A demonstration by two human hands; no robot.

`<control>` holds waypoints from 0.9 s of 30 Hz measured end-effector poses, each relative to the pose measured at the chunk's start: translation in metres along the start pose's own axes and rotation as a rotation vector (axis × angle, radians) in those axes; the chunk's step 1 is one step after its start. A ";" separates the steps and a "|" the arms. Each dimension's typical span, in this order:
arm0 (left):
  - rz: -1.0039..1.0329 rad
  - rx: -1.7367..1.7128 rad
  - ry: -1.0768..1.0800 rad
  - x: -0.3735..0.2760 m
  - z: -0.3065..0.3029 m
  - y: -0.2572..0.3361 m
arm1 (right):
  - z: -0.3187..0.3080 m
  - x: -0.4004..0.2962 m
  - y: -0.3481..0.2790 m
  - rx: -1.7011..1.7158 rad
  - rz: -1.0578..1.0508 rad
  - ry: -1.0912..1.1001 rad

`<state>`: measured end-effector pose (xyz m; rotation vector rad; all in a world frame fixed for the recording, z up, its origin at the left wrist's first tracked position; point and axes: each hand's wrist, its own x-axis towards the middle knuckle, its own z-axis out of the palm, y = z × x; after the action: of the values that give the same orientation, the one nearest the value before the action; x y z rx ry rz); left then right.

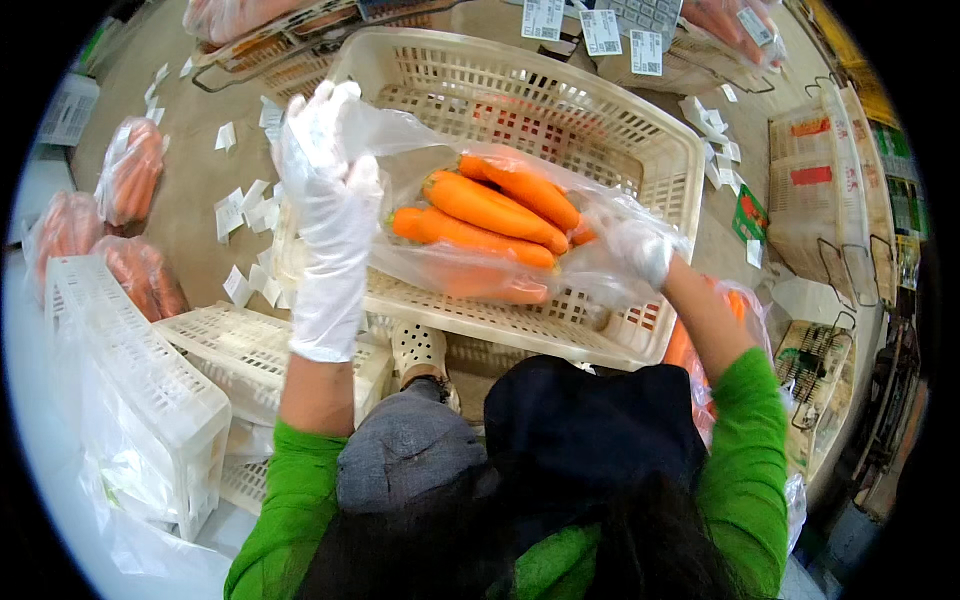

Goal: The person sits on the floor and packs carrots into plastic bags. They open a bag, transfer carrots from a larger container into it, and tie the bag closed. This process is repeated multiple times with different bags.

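Note:
A clear plastic bag (397, 131) with several orange carrots (495, 214) inside lies over a cream plastic crate (480, 319). My left hand (326, 150), in a long white glove, grips the bag at its left end and lifts the film there. At the opposite end my gloved right hand (630, 244) is on the bag beside the carrot tips, with film around its fingers. That hand is blurred and partly covered by the film, so its exact hold is hidden. Slatted walls and part of the perforated floor of the crate show around the bag.
Bagged carrots (133, 169) sit on the floor at left, near a white crate (142, 375). Paper labels (229, 214) are scattered on the floor. Stacked crates (817, 172) stand at right. Label slips (600, 31) hang beside a keypad device (645, 19) beyond the crate.

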<state>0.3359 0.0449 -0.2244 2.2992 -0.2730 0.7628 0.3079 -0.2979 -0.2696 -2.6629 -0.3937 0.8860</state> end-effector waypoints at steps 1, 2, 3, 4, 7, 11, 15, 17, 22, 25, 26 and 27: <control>-0.015 -0.064 -0.035 0.009 -0.009 -0.005 | -0.025 -0.023 -0.029 -0.083 0.044 -0.089; -0.031 -0.103 -0.073 0.016 -0.020 -0.004 | -0.049 -0.041 -0.059 -0.128 0.048 -0.154; -0.027 -0.153 -0.095 0.023 -0.024 0.005 | -0.066 -0.052 -0.073 -0.142 0.038 -0.196; 0.010 -0.086 -0.099 0.025 -0.028 0.015 | -0.089 -0.064 -0.089 -0.147 0.025 -0.222; -0.119 -0.160 -0.180 -0.008 -0.015 -0.020 | -0.081 -0.077 -0.072 -0.210 -0.131 -0.095; -0.362 -0.265 -0.348 -0.041 0.007 -0.044 | 0.048 -0.055 0.041 -0.275 0.069 0.219; -0.124 0.000 -0.398 -0.042 -0.004 -0.017 | 0.027 -0.048 -0.011 -0.690 0.090 -0.220; -0.180 -0.142 -0.407 -0.047 0.001 -0.024 | 0.036 -0.044 -0.002 -0.596 0.062 -0.114; -0.296 -0.136 -0.452 -0.045 0.004 -0.018 | 0.020 -0.006 -0.035 -0.216 0.193 -0.197; -0.321 -0.191 -0.435 -0.053 0.014 -0.014 | 0.081 0.023 -0.008 -0.026 -0.078 0.362; -0.325 -0.211 -0.454 -0.053 0.018 -0.011 | 0.094 0.033 0.001 0.010 -0.105 0.402; -0.335 -0.214 -0.464 -0.052 0.018 -0.011 | 0.094 0.041 -0.004 0.050 -0.152 0.440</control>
<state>0.3064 0.0400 -0.2723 2.2107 -0.1589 0.0248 0.2808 -0.2608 -0.3617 -2.6378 -0.4478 0.2476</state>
